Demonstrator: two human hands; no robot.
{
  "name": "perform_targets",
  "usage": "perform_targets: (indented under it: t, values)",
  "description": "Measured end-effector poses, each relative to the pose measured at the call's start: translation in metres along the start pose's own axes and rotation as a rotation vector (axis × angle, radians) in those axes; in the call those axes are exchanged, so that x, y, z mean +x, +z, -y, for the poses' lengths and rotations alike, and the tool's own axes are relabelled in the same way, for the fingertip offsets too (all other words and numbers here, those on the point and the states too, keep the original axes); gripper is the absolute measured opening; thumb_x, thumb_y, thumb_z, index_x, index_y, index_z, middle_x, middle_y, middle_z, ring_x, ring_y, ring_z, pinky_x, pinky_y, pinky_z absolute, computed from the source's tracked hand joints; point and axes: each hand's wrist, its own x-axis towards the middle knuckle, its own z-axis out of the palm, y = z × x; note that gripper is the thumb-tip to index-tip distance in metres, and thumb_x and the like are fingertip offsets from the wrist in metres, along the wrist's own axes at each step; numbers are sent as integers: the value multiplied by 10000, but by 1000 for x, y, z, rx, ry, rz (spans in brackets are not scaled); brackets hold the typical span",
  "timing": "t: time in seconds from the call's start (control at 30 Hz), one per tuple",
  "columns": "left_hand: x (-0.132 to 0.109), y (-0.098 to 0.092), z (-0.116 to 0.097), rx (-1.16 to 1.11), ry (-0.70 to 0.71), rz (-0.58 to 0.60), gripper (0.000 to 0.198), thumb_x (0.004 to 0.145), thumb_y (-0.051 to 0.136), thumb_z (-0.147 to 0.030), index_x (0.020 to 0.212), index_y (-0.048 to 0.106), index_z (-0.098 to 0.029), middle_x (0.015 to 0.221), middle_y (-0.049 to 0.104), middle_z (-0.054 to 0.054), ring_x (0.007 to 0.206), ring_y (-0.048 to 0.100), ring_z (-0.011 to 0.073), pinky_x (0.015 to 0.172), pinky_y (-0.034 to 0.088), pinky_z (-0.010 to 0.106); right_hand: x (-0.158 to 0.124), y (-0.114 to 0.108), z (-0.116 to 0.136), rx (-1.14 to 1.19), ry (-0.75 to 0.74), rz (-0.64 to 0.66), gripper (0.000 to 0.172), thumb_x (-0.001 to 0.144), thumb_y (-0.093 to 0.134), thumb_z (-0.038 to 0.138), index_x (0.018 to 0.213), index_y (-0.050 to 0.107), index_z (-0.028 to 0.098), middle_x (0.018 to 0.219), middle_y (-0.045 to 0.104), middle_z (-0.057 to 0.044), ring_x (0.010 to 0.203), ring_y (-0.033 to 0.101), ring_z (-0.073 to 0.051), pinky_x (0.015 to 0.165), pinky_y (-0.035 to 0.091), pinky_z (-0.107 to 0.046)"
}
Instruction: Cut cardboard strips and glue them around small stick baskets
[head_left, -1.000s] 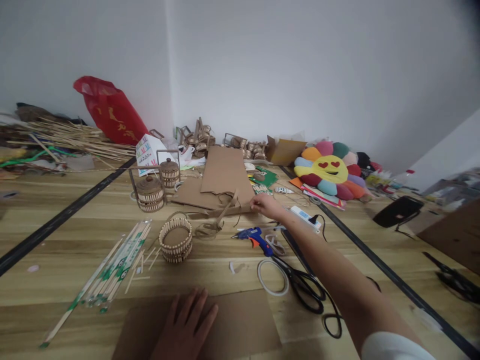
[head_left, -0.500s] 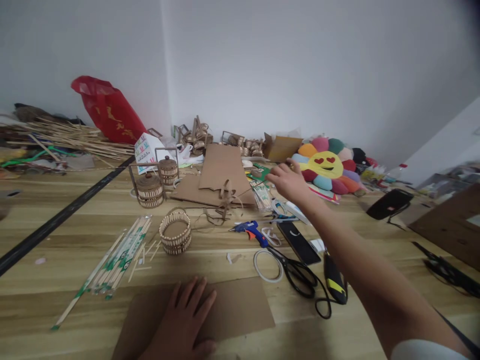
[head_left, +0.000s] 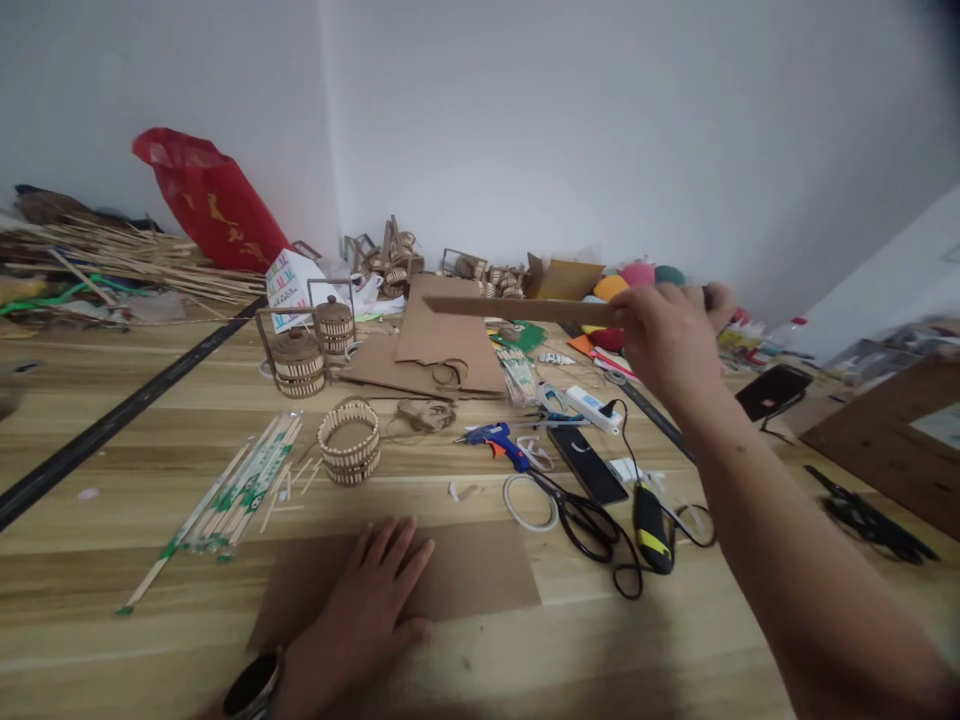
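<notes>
Grey walls [head_left: 570,130] meet in a corner [head_left: 328,130] behind lt-brn wood table [head_left: 97,650] w/ blk strips [head_left: 139,405], dim light.

L grip [head_left: 373,600] flat on cardbd [head_left: 480,568] | R grip [head_left: 670,340] holds brn strip [head_left: 525,309] aloft

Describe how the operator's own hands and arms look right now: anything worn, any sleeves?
The left hand is ungloved, with a dark, rounded watch at the wrist. The right hand is ungloved too, its wrist and forearm bare. No sleeve shows on either arm.
</notes>
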Motion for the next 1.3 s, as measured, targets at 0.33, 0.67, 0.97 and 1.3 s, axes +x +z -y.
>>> perform_targets:
  t: [0.33,0.67,0.97,1.3]
  values:
    - [-62,-16,-15,189,421,-502,363,1029,513,-340,1373,620,-290,1489,578,23,1430,444,220,1259,237,401,-169,-14,100,914,205,896,199,937,462,275,927,661,262,845,724,-38,755,661,-224,699,514,-324]
    - [-98,33,73,289,-209,-493,694,871,594,-574,1392,607,-117,1505,498,261,1316,533,456,1034,468,594,-230,-8,149,982,136,910,318,922,607,280,1230,678,250,1213,697,-126,1176,612,-289,1034,464,-453]
    - [-101,53,57,201,-268,-538,513,955,481,-503,1260,690,-148,1355,649,201,1191,634,371,989,528,507,-266,-29,116,719,100,955,419,902,643,219,1321,651,213,1419,595,-180,1333,528,-340,1111,444,-545]
    - [-106,46,75,132,-153,-515,411,1015,418,-389,1231,734,-240,1296,708,115,1080,677,306,913,565,439,-275,-32,115,699,48,835,353,957,518,164,1263,696,164,1303,657,-204,1242,605,-320,1033,531,-509]
